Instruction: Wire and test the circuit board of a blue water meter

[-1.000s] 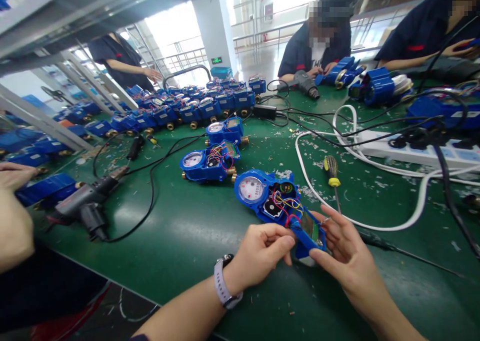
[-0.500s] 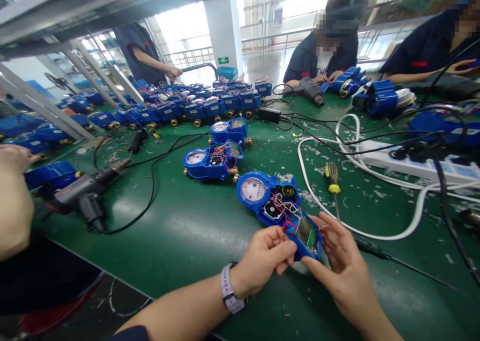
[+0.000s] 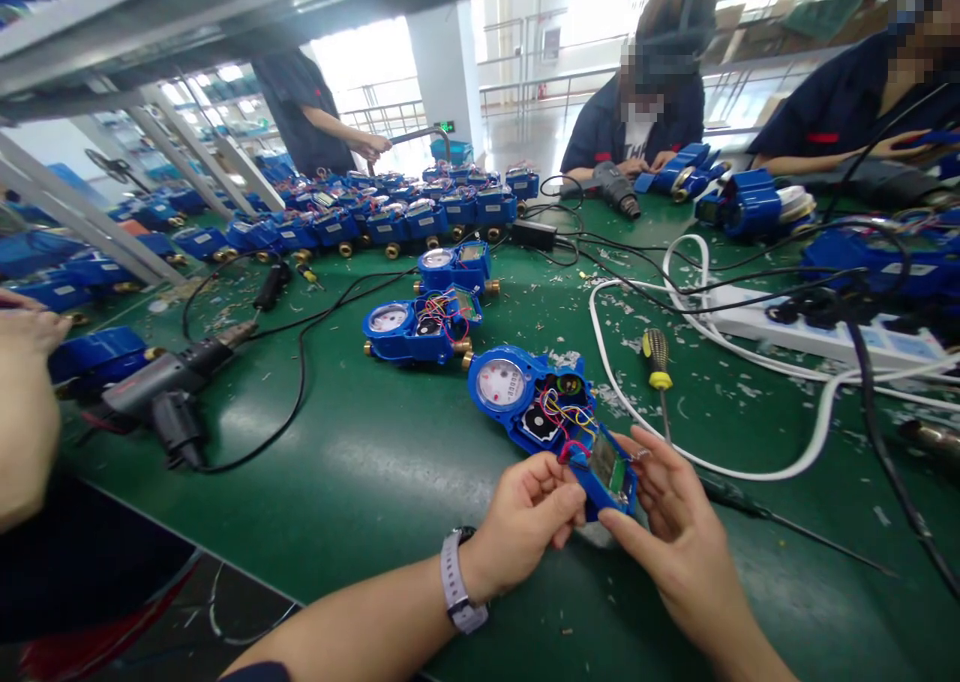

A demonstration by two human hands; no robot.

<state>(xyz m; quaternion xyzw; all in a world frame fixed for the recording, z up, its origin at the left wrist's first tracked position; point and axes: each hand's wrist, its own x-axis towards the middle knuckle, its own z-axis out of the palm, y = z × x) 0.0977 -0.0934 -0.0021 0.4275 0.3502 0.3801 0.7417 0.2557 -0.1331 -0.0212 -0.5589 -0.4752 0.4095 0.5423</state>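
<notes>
A blue water meter [image 3: 501,384] with a round dial lies on the green bench, its housing open on a motor-like part and coloured wires. Its blue cover [image 3: 596,484], carrying a display and a green circuit board, hangs off the near side by the wires. My right hand [image 3: 679,522] grips the cover from the right, thumb at the near edge and fingers behind. At the left edge, beside the red wires [image 3: 572,452], my left hand [image 3: 529,507] is pinched closed on the cover; whether it also holds a wire is hidden by the fingers.
Two more open meters [image 3: 416,324] stand just beyond. A yellow-black screwdriver [image 3: 657,360], a dark long-shafted tool [image 3: 750,507], a white power strip [image 3: 825,332] and cables lie right. A heat gun [image 3: 169,387] lies left. Co-workers sit across the bench; another's arm [image 3: 26,412] is at left.
The whole view has shifted slightly. Both my hands keep nearly the same hold on the cover. At the back, the standing person's arm has moved a little to the right.
</notes>
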